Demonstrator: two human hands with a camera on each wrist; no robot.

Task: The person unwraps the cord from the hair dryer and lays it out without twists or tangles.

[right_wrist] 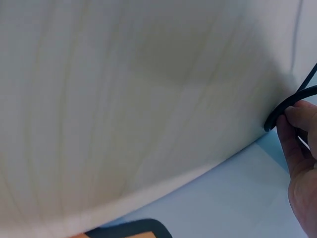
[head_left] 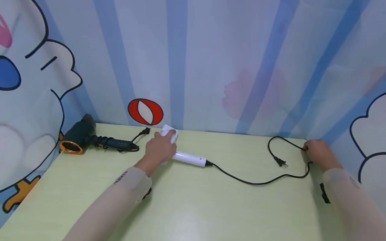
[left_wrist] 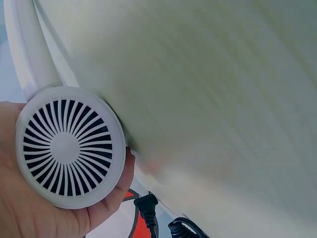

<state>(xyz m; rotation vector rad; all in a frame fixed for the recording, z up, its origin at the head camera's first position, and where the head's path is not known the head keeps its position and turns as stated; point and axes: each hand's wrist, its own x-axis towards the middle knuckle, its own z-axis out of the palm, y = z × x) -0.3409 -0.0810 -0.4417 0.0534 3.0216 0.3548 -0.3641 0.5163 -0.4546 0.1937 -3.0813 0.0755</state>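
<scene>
My left hand [head_left: 159, 147] grips the head of a white hair dryer [head_left: 190, 159], which is over the table's back half with its handle pointing right. In the left wrist view, the fingers curl round the dryer's round slotted grille [left_wrist: 65, 148]. A black power cord [head_left: 256, 183] runs from the handle across the table to my right hand [head_left: 321, 154]. Near the back right corner, that hand pinches the cord [right_wrist: 285, 106] between thumb and fingers. The cord's plug [head_left: 280, 162] lies on the table left of the right hand.
A dark green hair dryer [head_left: 77, 132] with a copper-coloured rim lies at the back left, its cord wound round the handle and its plug [head_left: 146, 131] to the right. A printed curtain [head_left: 199, 67] hangs behind the pale table [head_left: 211, 207].
</scene>
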